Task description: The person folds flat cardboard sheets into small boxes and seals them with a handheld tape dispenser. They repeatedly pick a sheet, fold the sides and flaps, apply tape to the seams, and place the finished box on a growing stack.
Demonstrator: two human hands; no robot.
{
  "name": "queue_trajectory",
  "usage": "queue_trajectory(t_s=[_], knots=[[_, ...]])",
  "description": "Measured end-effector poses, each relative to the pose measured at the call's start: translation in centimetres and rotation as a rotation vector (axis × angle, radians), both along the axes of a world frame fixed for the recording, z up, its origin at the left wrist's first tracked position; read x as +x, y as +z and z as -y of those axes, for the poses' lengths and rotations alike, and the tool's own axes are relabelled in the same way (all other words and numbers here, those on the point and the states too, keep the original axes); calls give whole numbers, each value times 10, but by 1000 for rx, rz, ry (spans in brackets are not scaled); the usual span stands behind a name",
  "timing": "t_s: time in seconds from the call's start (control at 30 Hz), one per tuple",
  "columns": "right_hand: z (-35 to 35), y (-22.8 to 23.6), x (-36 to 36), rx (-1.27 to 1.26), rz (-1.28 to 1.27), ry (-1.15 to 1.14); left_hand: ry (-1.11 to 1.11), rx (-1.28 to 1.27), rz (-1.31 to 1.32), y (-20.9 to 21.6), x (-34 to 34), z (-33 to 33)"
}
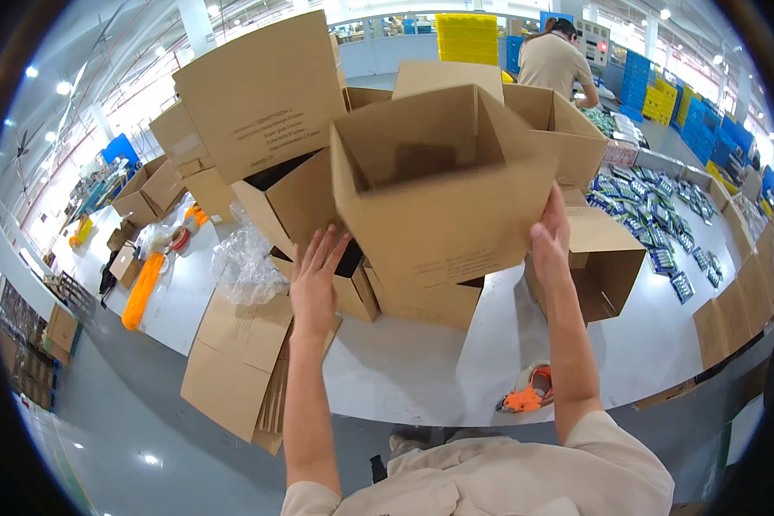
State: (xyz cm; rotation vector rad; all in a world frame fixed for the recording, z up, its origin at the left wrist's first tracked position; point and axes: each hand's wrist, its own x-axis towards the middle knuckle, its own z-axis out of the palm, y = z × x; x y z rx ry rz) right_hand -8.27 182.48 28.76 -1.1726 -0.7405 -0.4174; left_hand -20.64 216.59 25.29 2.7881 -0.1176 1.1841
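Note:
An open-topped brown cardboard box is tilted in front of me, above the table, its inside partly visible and slightly blurred. My right hand grips its right side, thumb on the front and fingers partly hidden behind the edge. At the lower left of this box, my left hand has its fingers spread, holding nothing; whether the fingertips touch a box behind them I cannot tell. More open boxes, including a large upright one, are stacked behind. An orange tape dispenser lies near my right forearm.
Flattened cardboard sheets lean at the table's near left edge. Crumpled clear plastic lies beside them. Many small blue-green packets cover the right side, bordered by cardboard. A person works beyond; yellow crates stand behind.

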Motion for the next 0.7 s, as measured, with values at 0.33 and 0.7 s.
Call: queue_trajectory(t_s=[0.33, 0.7], knots=[[-43, -83, -23, -510, -142, -431, 21, -721, -71, -95, -124, 0], [-61, -135, -134, -525, 148, -519, 990, -242, -770, -233, -300, -184]])
